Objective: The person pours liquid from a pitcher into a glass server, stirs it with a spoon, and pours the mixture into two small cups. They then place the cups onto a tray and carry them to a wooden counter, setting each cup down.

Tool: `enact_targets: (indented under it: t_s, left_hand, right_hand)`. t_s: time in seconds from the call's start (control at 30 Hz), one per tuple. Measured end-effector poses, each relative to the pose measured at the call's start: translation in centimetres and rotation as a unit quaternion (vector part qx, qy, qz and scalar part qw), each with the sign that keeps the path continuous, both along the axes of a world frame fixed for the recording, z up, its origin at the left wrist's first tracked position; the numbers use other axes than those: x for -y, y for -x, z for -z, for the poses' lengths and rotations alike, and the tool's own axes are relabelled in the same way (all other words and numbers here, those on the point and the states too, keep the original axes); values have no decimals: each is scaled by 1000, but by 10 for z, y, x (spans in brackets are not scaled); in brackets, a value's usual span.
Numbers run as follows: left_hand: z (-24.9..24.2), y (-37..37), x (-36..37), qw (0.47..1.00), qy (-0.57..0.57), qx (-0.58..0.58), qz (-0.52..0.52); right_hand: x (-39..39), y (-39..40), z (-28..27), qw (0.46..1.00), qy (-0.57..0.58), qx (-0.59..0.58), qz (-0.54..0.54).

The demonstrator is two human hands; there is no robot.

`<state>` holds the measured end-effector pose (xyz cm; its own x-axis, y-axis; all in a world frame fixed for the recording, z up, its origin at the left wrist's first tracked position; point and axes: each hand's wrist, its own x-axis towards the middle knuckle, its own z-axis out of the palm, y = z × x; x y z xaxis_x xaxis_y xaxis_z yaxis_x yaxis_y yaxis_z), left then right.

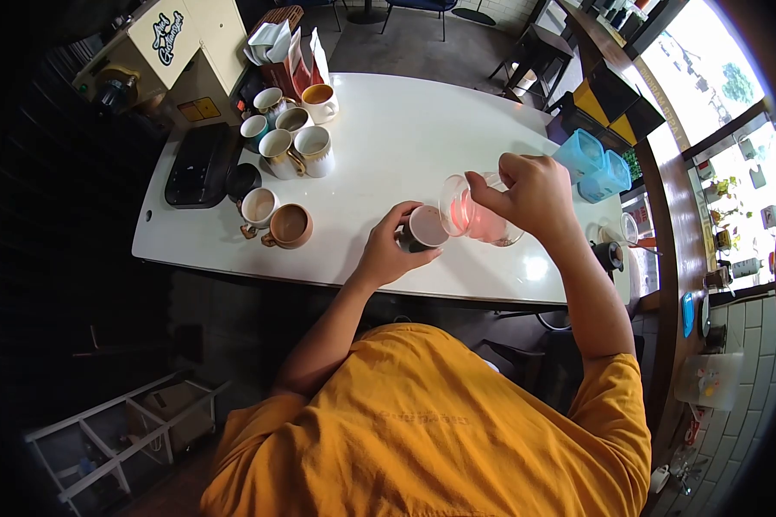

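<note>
My left hand point(386, 252) is wrapped round a dark cup point(428, 227) with a pale inside, near the front edge of the white table point(388, 129). In my right hand point(533, 191) is a clear glass jug point(485, 226) holding pinkish-red liquid. The jug is tipped to the left, its rim right beside the cup's mouth. To the left of my left hand stand a brown mug point(291, 226) and a white-rimmed mug point(259, 206), side by side.
Several mugs point(295, 138) cluster at the back left, by a coffee grinder point(177, 52) and a black scale-like device point(200, 168). Blue plastic containers point(591, 164) stand at the right edge. A dark jar point(608, 255) is at the front right corner.
</note>
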<state>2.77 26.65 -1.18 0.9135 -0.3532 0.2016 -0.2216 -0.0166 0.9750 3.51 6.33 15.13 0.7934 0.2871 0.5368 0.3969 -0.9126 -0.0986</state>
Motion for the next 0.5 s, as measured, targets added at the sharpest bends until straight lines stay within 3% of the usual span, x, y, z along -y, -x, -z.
enact_targets:
  t_s: [0.5]
  left_hand:
    - [-5, -1, 1, 1000, 1, -18, 19]
  right_hand:
    - [-4, 1, -5, 999, 23, -19, 17]
